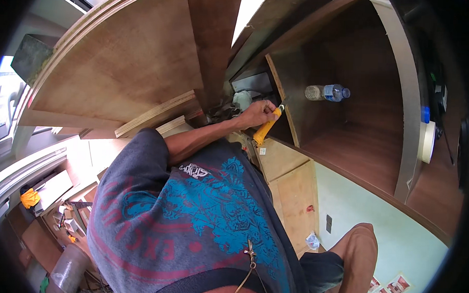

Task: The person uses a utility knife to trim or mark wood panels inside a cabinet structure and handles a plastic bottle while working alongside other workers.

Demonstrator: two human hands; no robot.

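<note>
My left arm reaches across my chest, and my left hand [257, 115] is closed around the upper end of a yellow-handled tool [266, 129]. Its handle slants down and to the left, with a short metal part at the upper end. What kind of tool it is does not show clearly. Both hand and tool are at the front of a dark wooden cabinet, beside the light edge of an upright divider [283, 99]. Of my right arm [359, 254] only the bent elbow and part of the forearm show, at the lower right. My right hand is outside the picture.
A clear plastic bottle [333, 93] with a blue label sits in the cabinet compartment. A roll of tape [428, 142] is at the far right. Large plywood panels [124, 60] rise on the left. Below the cabinet are plywood doors [292, 195] and a pale green wall [361, 202].
</note>
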